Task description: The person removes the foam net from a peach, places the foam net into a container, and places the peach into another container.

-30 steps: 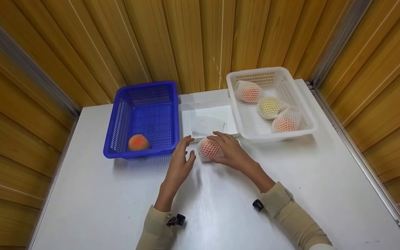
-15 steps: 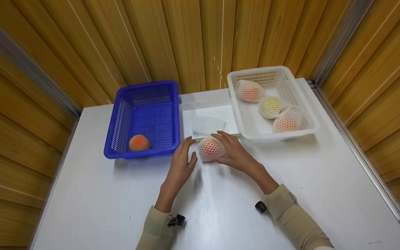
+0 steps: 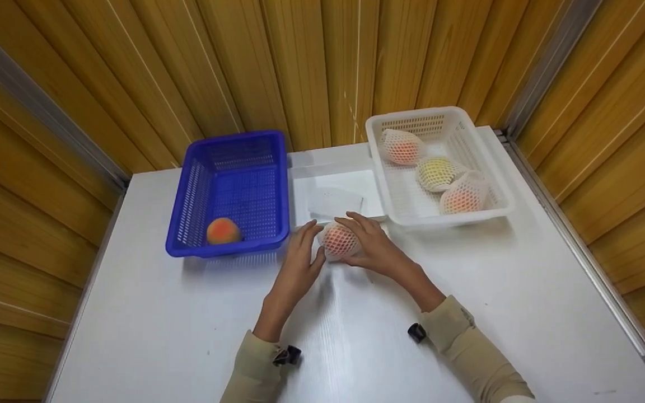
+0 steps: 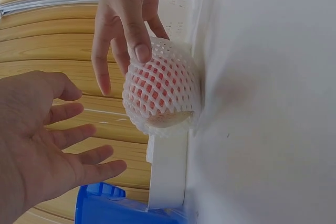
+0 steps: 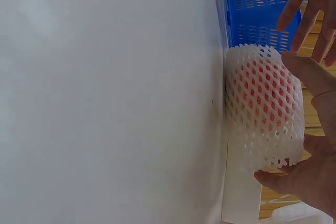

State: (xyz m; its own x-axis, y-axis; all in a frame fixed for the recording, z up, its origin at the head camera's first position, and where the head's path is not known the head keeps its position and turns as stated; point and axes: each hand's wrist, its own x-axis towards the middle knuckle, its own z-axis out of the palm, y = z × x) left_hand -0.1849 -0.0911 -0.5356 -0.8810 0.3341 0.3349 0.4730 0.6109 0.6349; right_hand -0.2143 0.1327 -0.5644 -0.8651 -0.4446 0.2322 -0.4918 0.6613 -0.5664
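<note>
A peach in a white foam net [image 3: 339, 239] sits near the middle of the white table, in front of a white tray. My right hand [image 3: 375, 246] has its fingers curved round the right side of the peach; in the left wrist view its thumb [image 4: 140, 51] lies against the netting. My left hand [image 3: 299, 260] is on the other side, fingers spread, with the fingertips close to the net. The left wrist view shows that hand's palm facing the peach. In the right wrist view the netting reaches loosely past the fruit toward my right hand.
A blue basket [image 3: 283, 190] at the left holds one bare peach [image 3: 223, 230]. A white basket [image 3: 501, 204] at the right holds several netted fruits, including a yellow one [image 3: 436, 173]. Between them stands the shallow white tray [image 3: 331, 178]. Wood-look panels rise behind the table.
My left hand has moved right, closer to the netted peach. My right hand has stayed round the peach, which has shifted only slightly.
</note>
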